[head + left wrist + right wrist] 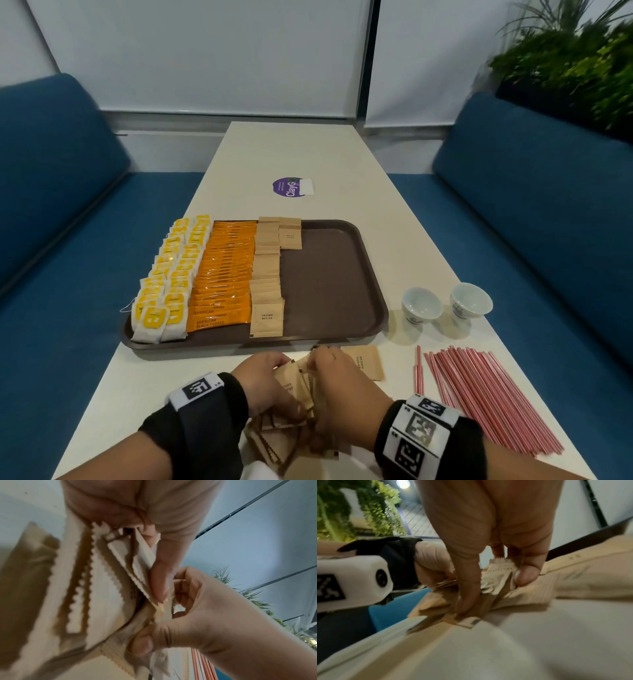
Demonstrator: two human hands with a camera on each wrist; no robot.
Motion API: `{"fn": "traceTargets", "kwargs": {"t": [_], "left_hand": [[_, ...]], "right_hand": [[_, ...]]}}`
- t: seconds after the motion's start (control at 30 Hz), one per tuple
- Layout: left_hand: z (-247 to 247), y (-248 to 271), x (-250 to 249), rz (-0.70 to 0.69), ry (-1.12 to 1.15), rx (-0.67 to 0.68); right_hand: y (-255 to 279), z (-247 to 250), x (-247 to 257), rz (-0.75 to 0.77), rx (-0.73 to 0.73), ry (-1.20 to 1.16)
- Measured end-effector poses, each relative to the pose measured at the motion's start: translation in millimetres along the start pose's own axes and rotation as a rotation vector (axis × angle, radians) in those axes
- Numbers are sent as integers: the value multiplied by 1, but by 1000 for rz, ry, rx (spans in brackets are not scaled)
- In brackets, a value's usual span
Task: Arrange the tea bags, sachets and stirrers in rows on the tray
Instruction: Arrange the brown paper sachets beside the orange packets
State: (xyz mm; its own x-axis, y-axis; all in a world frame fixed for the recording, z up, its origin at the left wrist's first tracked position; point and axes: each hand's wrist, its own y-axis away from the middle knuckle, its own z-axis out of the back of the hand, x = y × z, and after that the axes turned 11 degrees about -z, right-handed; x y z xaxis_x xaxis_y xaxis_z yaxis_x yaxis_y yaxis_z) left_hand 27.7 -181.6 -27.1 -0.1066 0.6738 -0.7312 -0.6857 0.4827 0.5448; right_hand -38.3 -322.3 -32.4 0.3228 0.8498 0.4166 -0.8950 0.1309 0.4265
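Observation:
A brown tray (335, 274) on the table carries rows of yellow tea bags (168, 277), orange coffee sachets (222, 274) and brown sugar sachets (267, 270). In front of the tray, both hands work a loose pile of brown sugar sachets (291, 387). My left hand (263, 380) grips a bundle of them (120, 563). My right hand (337, 383) pinches sachets (496, 573) between thumb and fingers. One sachet (366, 361) lies flat just right of the hands. Red-striped stirrers (479, 394) lie in a heap on the table at the right.
Two small white cups (421, 305) (471, 301) stand right of the tray. A purple sticker (291, 187) is farther down the table. Blue sofas (51, 205) flank the table, with a plant (575, 58) at the back right. The tray's right half is bare.

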Motion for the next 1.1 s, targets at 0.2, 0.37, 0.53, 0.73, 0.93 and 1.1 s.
{"fn": "traceTargets", "kwargs": {"t": [0.2,0.37,0.53,0.73,0.93,1.1], "left_hand": [[-2,2,6,-60,157,-19],[0,3,18,-139,330,-48],[5,2,23,-210,728,-102],[8,5,11,-314,1011,-170],[4,1,9,-345,1211,-215],[-6,1,2,-392,1131,-238]], "right_hand": [[-2,4,-2,-38,20,-114],[2,26,-1,15,-29,-192],[-2,49,3,-7,19,-511],[-12,53,9,-34,-24,-737],[-15,34,25,31,48,-875],[-15,17,36,93,22,-942]]}}
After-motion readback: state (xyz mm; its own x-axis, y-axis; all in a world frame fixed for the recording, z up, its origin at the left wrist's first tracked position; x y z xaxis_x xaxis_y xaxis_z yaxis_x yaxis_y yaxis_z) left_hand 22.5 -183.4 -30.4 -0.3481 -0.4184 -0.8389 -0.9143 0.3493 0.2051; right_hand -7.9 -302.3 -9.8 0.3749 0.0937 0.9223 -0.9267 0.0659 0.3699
